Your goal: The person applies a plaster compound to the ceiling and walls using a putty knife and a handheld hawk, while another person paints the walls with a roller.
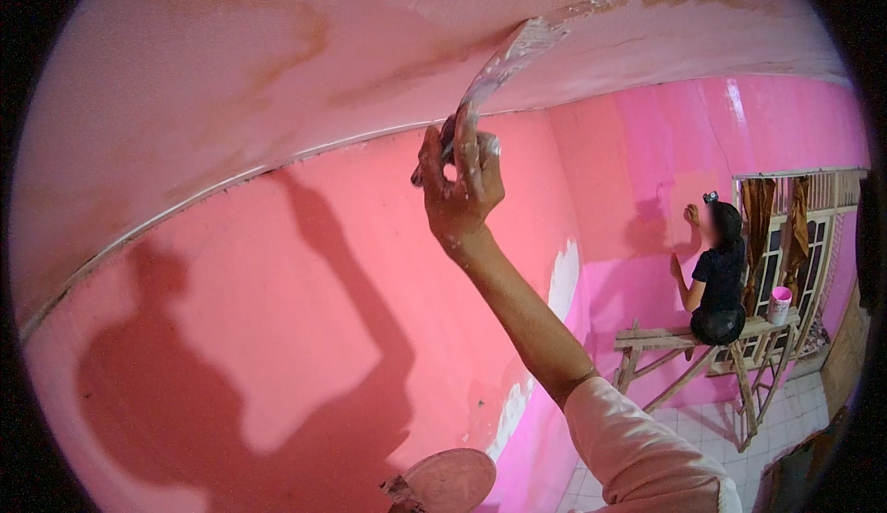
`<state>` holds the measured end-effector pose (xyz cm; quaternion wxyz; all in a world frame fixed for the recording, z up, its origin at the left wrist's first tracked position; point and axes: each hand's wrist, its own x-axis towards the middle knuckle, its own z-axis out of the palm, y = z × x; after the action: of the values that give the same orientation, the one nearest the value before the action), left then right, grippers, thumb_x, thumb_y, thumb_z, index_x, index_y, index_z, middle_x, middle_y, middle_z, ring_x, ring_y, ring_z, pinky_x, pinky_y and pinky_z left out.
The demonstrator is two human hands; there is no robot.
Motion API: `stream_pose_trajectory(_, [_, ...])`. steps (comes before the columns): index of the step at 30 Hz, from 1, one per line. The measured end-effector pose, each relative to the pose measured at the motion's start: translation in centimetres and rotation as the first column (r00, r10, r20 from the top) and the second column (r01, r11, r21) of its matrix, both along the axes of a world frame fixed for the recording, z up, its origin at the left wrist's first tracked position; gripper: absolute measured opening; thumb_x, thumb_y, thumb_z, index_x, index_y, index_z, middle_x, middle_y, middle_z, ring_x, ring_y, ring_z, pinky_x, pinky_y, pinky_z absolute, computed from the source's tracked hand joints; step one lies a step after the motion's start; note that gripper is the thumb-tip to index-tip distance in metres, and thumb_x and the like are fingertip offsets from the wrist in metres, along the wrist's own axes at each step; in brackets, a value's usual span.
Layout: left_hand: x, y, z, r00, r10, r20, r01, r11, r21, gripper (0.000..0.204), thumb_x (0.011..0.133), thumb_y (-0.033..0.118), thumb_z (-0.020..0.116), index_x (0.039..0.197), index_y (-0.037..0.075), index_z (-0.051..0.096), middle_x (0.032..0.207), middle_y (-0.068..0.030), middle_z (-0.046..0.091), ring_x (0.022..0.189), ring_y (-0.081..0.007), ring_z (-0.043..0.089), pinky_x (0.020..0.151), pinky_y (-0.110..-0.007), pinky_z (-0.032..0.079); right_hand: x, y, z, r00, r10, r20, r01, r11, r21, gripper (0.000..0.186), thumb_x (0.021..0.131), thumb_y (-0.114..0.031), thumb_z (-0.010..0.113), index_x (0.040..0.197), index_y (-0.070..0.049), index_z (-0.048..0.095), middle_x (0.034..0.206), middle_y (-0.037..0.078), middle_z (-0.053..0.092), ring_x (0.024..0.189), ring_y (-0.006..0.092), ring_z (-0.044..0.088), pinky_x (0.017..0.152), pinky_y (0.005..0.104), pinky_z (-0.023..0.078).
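My right hand (467, 176) is raised toward the ceiling (231, 60), its fingers closed round the handle of a putty knife (513, 60). White paste smears the blade, and its far end reaches the ceiling beside a wet-looking streak. Specks of paste also mark my fingers. At the lower edge shows a round, flat, paste-stained disc (453, 481), with a dark, smeared lump at its left side. I cannot make out my left hand there.
A pink wall (370, 263) with white patches carries my shadow. At the right, another person (721, 273) sits on a wooden trestle (647, 335), hands at the far wall. A pink-and-white bucket (781, 305) stands beside them, near a window (813, 245) with brown curtains.
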<state>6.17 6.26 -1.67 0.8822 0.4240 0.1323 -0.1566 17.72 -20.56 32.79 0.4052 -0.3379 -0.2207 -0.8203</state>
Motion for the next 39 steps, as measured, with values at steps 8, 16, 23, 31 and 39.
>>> stream_pose_trajectory(8, [2.3,0.9,-1.8,0.999,-0.02,0.033,0.02,1.0,-0.016,0.013,0.068,0.021,0.05,0.06,0.012,0.047,0.044,-0.0035,0.04,0.035,-0.0221,0.04,0.035,-0.035,0.032,-6.3,1.0,-6.3,0.943,-0.324,-0.076,0.324,0.946,-0.007,0.042,0.079,0.005,0.056,0.12,0.006,0.046,0.069,0.005,0.051,0.046,0.0067,0.047,0.038,0.0205,0.039])
stream_pose_trajectory(16, [2.8,1.0,-1.3,0.993,-0.114,0.01,0.115,0.99,-0.079,0.015,0.068,0.017,0.049,0.055,0.013,0.044,0.043,-0.0018,0.036,0.035,-0.0217,0.037,0.034,-0.035,0.031,-10.1,1.1,-4.3,0.96,-0.268,-0.075,0.266,0.963,-0.031,0.045,0.078,0.008,0.054,0.122,0.006,0.044,0.072,0.005,0.052,0.049,0.007,0.05,0.039,0.02,0.04])
stream_pose_trajectory(23, [3.0,0.6,-0.2,0.998,-0.056,-0.02,0.055,0.998,-0.018,0.015,0.066,0.018,0.05,0.054,0.013,0.043,0.045,-0.002,0.038,0.037,-0.0212,0.04,0.034,-0.037,0.033,-6.4,2.9,-7.1,0.953,-0.208,-0.22,0.172,0.97,-0.172,0.054,0.069,0.004,0.065,0.12,-0.009,0.051,0.066,0.003,0.05,0.054,0.0085,0.05,0.041,0.026,0.04])
stream_pose_trajectory(31, [2.3,1.7,-0.9,0.995,-0.087,0.041,0.088,0.996,-0.013,0.013,0.067,0.019,0.049,0.056,0.014,0.044,0.046,-0.002,0.04,0.038,-0.0214,0.042,0.034,-0.037,0.032,-8.0,1.9,-5.6,0.991,-0.114,-0.07,0.111,0.993,-0.044,0.045,0.079,0.005,0.057,0.122,0.006,0.044,0.071,0.005,0.051,0.048,0.0073,0.048,0.039,0.0203,0.04])
stream_pose_trajectory(39, [2.5,1.2,0.2,0.997,-0.076,0.028,0.078,0.995,-0.066,0.01,0.068,0.015,0.049,0.059,0.012,0.047,0.054,-0.0027,0.045,0.044,-0.0203,0.046,0.035,-0.035,0.033,0.6,3.6,-6.0,0.944,-0.241,-0.226,0.211,0.966,-0.148,0.043,0.072,-0.001,0.064,0.113,-0.007,0.055,0.066,0.008,0.049,0.046,0.0172,0.048,0.043,0.0295,0.042])
